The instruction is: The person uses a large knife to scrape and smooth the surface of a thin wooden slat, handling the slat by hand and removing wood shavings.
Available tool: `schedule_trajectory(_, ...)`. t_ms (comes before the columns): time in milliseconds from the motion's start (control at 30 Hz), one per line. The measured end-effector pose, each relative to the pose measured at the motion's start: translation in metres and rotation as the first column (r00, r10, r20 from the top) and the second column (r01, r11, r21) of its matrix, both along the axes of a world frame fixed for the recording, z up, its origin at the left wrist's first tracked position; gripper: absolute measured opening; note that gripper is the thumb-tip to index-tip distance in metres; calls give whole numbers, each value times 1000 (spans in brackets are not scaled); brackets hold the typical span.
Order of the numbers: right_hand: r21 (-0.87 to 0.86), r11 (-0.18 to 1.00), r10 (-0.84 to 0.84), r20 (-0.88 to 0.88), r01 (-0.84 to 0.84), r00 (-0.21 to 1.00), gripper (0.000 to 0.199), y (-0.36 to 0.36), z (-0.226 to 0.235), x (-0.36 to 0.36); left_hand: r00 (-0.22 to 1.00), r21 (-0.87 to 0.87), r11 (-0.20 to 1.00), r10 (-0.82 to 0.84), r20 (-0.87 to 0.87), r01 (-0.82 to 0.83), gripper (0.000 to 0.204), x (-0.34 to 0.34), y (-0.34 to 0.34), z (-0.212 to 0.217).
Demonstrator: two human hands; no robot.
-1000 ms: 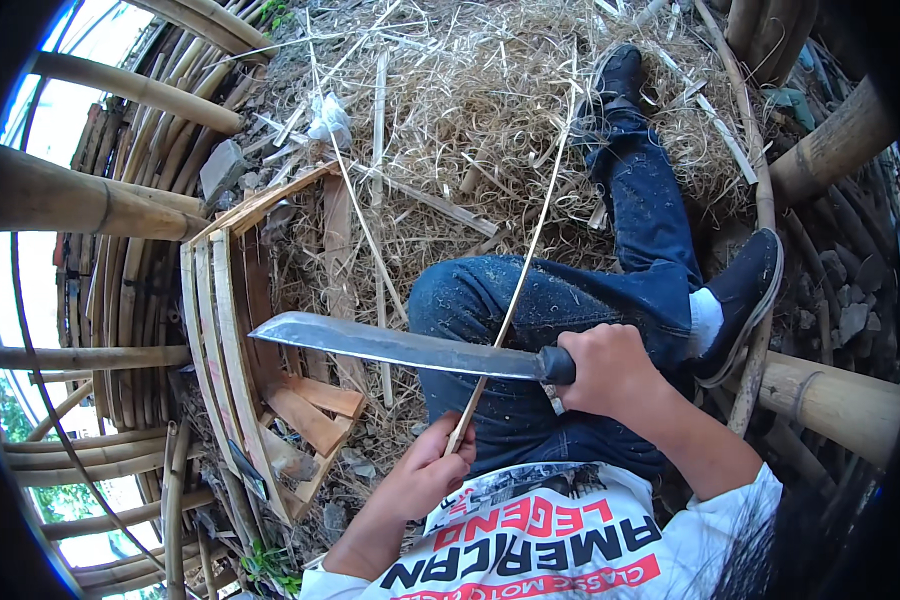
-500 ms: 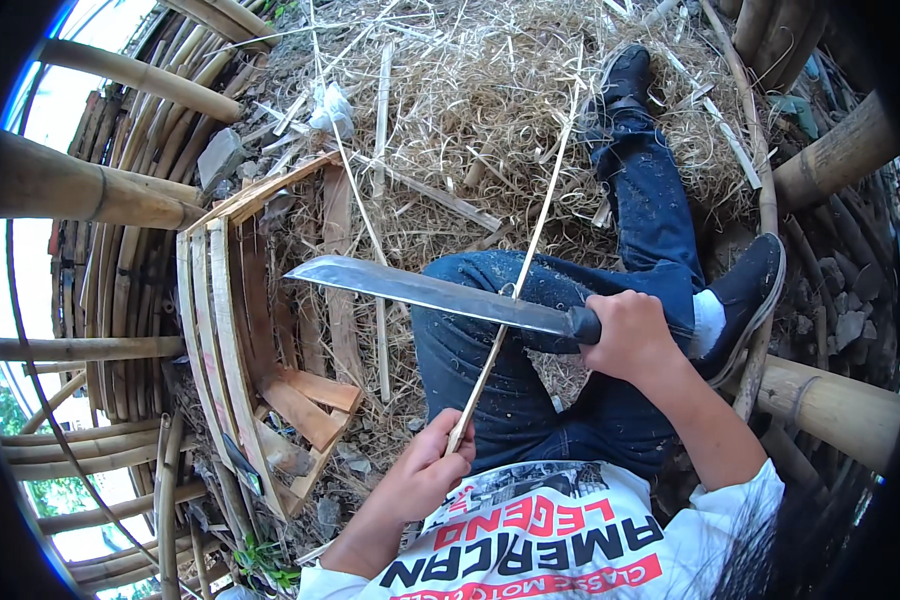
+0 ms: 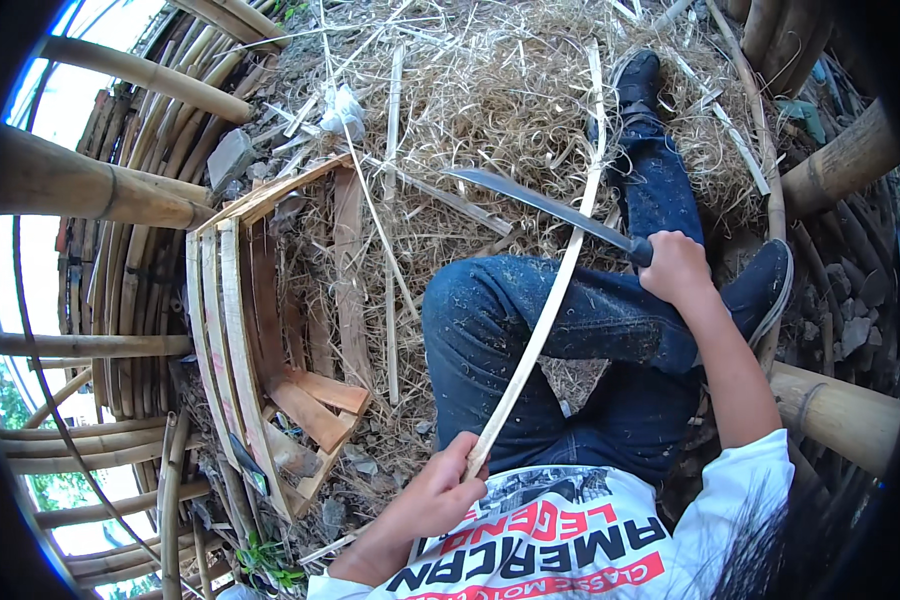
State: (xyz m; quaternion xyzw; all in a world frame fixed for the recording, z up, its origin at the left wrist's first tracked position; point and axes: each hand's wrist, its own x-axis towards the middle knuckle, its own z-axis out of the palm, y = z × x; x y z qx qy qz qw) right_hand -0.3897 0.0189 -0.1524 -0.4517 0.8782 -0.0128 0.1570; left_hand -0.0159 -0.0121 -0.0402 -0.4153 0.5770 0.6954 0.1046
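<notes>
Splitting bamboo over my lap
Left hand (image 3: 432, 497) grips strip (image 3: 545, 320), right hand (image 3: 676, 268) clenches machete (image 3: 545, 207); a slip could nick my knee (image 3: 460, 300)

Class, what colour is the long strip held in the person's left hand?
Pale yellowish tan, a bamboo strip, clearest in the head view.

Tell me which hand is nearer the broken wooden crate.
Left. The left hand grips the pale bamboo strip just right of the broken wooden crate; the right hand, holding the long machete, is farther right.
</notes>
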Motion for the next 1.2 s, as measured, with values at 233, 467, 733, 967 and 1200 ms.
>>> schedule_trajectory(233, -122, 988, -84, 94, 95, 992, 19, -18, 2, 18, 993, 104, 987, 120, 17, -121, 29, 0, -10, -9)
schedule_trajectory(467, -55, 984, 178, 172, -171, 969, 21, -10, 26, 57, 994, 84, 990, 109, 11, -110, 32, -8, -15, -15)
schedule_trajectory(733, -139, 989, -43, 60, 51, 997, 23, -41, -26, -7, 943, 461, 831, 330, 40, -310, 33, 7, -31, 10)
schedule_trajectory(967, -52, 991, -123, -24, 122, 992, 21, -53, -53, -53, 983, 296, 937, 177, 50, -184, 35, 20, -30, 10)
schedule_trajectory(1200, -163, 973, -133, 166, 161, 977, 21, -46, -28, -19, 984, 50, 999, 3, 180, -12, 43, 13, -30, -8)
